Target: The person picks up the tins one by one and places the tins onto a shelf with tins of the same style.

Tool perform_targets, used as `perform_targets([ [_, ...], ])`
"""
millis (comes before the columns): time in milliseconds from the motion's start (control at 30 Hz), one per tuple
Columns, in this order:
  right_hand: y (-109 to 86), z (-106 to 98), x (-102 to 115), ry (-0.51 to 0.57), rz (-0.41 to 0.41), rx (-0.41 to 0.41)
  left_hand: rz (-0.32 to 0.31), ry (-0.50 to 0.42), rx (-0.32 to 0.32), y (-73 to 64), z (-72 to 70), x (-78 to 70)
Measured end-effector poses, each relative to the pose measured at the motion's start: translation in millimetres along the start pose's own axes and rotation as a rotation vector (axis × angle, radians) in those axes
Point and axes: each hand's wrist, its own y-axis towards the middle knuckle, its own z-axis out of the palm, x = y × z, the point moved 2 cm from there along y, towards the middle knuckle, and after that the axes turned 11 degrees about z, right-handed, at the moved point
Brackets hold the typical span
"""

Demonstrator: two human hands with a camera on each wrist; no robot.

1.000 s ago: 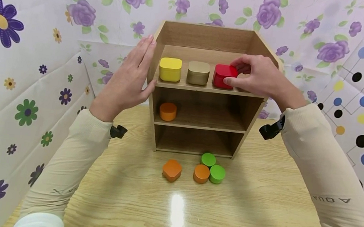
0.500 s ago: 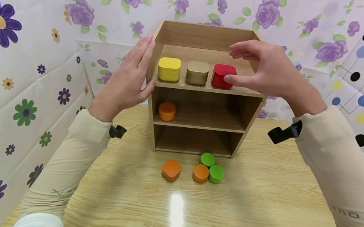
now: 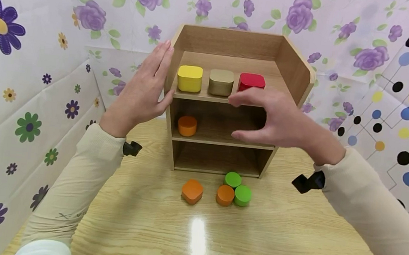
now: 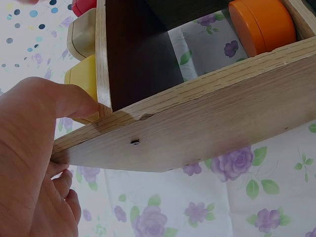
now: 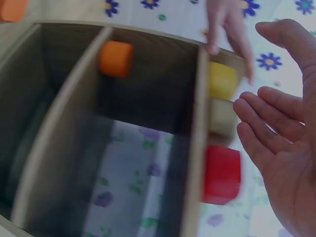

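Observation:
My left hand (image 3: 140,85) rests against the left side panel of a small wooden shelf unit (image 3: 221,142), fingers extended along the outside. Its thumb lies at the panel's front edge, beside a yellow rounded box (image 3: 189,79). My right hand (image 3: 271,116) holds nothing, thumb and fingers spread apart in front of the middle level. Behind it, on the top level, stands a red box (image 5: 222,175), partly covered in the head view. An olive-tan box (image 3: 221,82) sits between the yellow and red ones. An orange round box (image 3: 187,126) stands at the middle level's left.
On the wooden table (image 3: 141,229) before the shelf lie an orange rounded-square box (image 3: 192,191), an orange round box (image 3: 225,195) and two green round boxes, one nearer (image 3: 243,195) and one farther (image 3: 233,180). Flowered cloth (image 3: 120,6) hangs behind and to the left.
My right hand has let go of the red box, lifted off it, then come down in front of the shelf. The red box stays on the top level. My left hand has kept its place.

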Motion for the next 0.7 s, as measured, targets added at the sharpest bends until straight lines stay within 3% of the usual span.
perform_targets([
  [333, -20.7, 69.6, -17.6, 0.071, 0.063, 0.17, -0.002, 0.005, 0.009, -0.3, 0.6, -0.3],
  [700, -29.6, 147.3, -37.6, 0.131, 0.14, 0.326, 0.004, 0.006, 0.002, -0.8, 1.6, 1.0],
])
